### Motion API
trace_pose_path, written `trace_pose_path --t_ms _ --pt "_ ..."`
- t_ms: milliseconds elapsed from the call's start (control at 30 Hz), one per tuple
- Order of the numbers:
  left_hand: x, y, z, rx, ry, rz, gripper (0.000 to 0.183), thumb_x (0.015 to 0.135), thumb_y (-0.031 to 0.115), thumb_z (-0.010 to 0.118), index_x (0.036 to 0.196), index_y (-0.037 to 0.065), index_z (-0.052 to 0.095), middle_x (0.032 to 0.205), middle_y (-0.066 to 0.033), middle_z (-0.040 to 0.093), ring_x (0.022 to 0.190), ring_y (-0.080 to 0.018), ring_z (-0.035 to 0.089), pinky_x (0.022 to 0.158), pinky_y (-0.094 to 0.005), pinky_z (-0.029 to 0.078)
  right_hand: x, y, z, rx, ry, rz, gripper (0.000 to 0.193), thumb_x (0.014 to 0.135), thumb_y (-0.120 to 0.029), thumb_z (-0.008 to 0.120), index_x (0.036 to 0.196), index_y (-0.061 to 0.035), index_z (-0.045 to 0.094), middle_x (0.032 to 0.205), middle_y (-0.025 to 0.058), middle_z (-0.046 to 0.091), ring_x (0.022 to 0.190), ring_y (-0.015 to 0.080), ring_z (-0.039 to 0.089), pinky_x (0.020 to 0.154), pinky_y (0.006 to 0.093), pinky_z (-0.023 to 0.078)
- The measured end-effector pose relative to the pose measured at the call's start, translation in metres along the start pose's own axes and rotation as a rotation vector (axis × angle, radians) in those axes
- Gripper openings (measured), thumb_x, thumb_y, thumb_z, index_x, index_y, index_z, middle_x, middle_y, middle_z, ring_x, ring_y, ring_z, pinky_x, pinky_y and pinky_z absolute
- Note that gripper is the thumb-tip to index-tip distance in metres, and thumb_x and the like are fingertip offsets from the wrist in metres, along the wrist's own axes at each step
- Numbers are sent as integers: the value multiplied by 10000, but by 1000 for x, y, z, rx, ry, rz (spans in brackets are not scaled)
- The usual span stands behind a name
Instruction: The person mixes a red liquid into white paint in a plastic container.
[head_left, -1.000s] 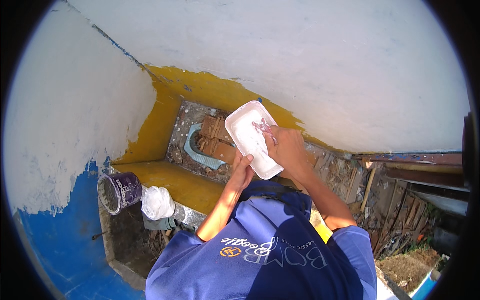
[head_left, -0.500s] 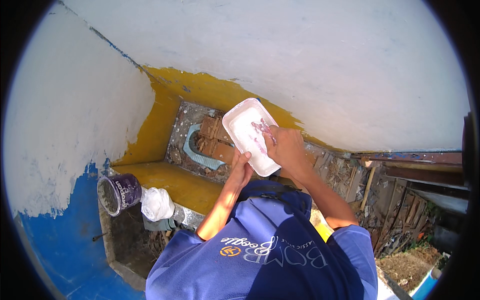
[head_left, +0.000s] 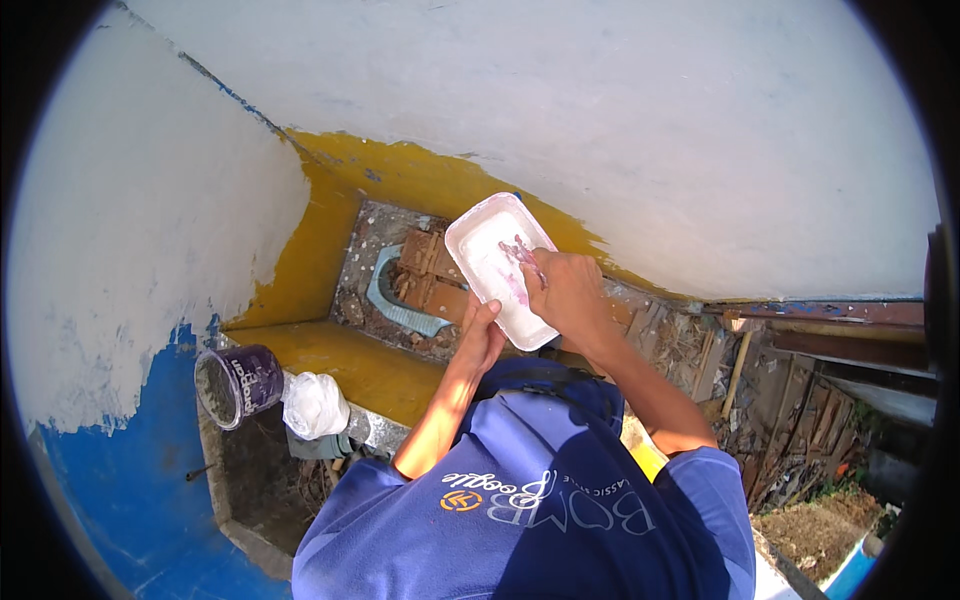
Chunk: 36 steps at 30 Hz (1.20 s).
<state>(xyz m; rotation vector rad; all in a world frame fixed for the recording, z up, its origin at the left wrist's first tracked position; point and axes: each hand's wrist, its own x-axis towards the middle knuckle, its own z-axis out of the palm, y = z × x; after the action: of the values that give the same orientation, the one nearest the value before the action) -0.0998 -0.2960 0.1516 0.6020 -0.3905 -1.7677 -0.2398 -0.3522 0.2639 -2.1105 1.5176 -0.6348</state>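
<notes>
A shallow white rectangular tray (head_left: 462,229) is tilted in front of my chest, with wet-looking white material and pinkish-purple streaks inside. My left hand (head_left: 482,338) grips its near left edge, the thumb over the rim and the other fingers mostly hidden beneath. My right hand (head_left: 572,292) is closed over the tray's right side. Beyond its fingers, a pinkish-purple smeared shape (head_left: 519,251) reaches into the white material; whether it is a tool or a lump, I cannot make out.
White-coated walls (head_left: 640,130) meet at a corner above yellow and blue patches. At lower left, a dark bucket (head_left: 255,380) lies tilted beside a white plastic bag (head_left: 315,407) on a ledge. A pale blue curved piece (head_left: 385,296) sits below, and wood debris (head_left: 800,430) lies at right.
The right hand and the pinkish shape have shifted very slightly within the tray. My left hand keeps its hold, and the tray stays almost still.
</notes>
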Motion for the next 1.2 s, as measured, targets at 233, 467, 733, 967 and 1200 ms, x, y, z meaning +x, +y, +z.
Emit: trace_pose_path --t_ms 233,467,733,967,1200 --pt "-4 4 4 19 -15 4 895 833 315 705 1516 77 179 1482 -128 358 1359 -246 402 1138 -400 359 -2 -4 -5 20 -42 6 232 857 -188 630 771 26 649 647 265 601 618 449 609 596 514 478" --pt "-6 7 6 31 -11 0 918 830 319 704 1518 56 155 1478 -138 356 1361 -248 398 1139 -399 355 -3 -3 0 -6 5 9 229 857 -184 626 784 31 652 649 276 595 624 457 603 597 517 472" --pt "-6 2 -4 -2 -11 -2 866 853 282 681 1518 66 170 1479 -131 364 1360 -239 403 1141 -398 353 -5 -6 0 34 -35 13 227 856 -187 625 781 26 650 638 269 591 611 456 597 585 515 464" --pt "-11 5 -9 25 -40 -5 847 852 276 685 1513 68 197 1471 -128 379 1350 -239 416 1138 -398 357 -7 -10 3 48 13 0 222 847 -193 635 781 18 651 634 263 593 605 446 599 585 510 470" --pt "-15 9 -3 52 1 -10 885 822 319 712 1504 57 213 1446 -127 407 1338 -243 428 1129 -392 366 -11 -18 8 35 -48 -29 223 846 -192 630 782 19 652 630 256 593 606 438 606 588 504 474"
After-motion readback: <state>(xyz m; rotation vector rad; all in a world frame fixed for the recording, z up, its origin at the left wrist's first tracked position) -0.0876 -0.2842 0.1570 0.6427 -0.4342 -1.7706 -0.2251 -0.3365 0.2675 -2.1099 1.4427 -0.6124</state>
